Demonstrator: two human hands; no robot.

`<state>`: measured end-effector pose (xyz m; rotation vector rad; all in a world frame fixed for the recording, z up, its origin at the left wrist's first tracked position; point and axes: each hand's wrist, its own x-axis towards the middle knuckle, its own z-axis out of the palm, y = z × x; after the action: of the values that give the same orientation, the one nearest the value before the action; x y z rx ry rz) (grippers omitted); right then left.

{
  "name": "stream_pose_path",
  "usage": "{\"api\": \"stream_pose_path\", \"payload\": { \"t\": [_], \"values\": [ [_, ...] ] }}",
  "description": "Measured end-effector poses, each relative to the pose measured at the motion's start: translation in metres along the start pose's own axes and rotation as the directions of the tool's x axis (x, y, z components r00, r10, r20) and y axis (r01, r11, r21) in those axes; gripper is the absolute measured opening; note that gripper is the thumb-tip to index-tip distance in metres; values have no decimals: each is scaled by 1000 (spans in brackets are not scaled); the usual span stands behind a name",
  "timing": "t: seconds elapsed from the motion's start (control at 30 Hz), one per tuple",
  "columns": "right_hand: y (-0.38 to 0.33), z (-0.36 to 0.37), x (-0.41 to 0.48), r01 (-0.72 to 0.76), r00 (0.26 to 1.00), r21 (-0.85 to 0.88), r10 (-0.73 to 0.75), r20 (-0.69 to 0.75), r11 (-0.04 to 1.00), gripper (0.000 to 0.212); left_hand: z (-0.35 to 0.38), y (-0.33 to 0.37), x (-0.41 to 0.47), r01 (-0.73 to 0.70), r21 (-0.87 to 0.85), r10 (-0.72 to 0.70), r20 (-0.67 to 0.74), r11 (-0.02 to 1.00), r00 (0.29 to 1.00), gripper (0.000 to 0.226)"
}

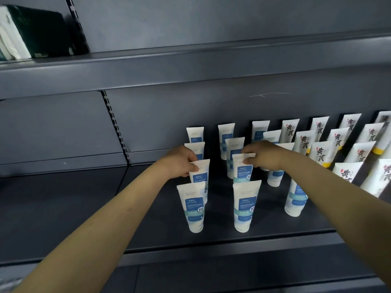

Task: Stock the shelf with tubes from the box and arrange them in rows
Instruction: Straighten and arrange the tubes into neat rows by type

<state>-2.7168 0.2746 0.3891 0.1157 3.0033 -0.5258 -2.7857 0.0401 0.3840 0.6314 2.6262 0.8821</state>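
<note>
While the left hand [179,162] and right hand [264,155] reached over the dark shelf [275,235], each pinched a tube's top.
The left hand clamped the crimped end of the blue-and-white left-column tube [201,176]; the right hand gripped the middle-column tube [243,170], at its three o'clock. Both stood cap-down among their rows, with yellow-banded tubes [320,154] farther toward three o'clock.
</note>
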Motion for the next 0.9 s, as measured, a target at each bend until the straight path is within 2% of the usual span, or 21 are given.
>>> {"api": "stream_pose_path", "payload": {
  "t": [0.23,0.3,0.4,0.53,0.6,0.7,0.9],
  "values": [
    [0,-12,-2,35,994,21,-37,104,999,29,-8,5,-4,-39,72,39,11,997,999,23],
    [4,-17,-2,43,996,97,-50,69,994,27,-13,7,-4,-63,51,64,-6,997,998,22],
    [12,-24,4,65,997,253,-52,-60,965,22,-23,11,3,-124,51,128,-97,991,987,21],
    [19,-29,26,130,977,216,-88,-195,968,21,-24,12,24,-188,108,208,-216,976,954,26],
    [21,-29,38,137,979,176,-106,-174,975,32,-21,9,37,-190,167,226,-226,967,948,34],
    [23,-26,54,105,992,101,-97,-87,989,43,-20,2,52,-165,278,217,-167,946,962,43],
    [22,-18,74,80,995,-35,-82,-62,996,40,-14,-11,70,-138,329,183,-110,934,977,37]
  ]
}}
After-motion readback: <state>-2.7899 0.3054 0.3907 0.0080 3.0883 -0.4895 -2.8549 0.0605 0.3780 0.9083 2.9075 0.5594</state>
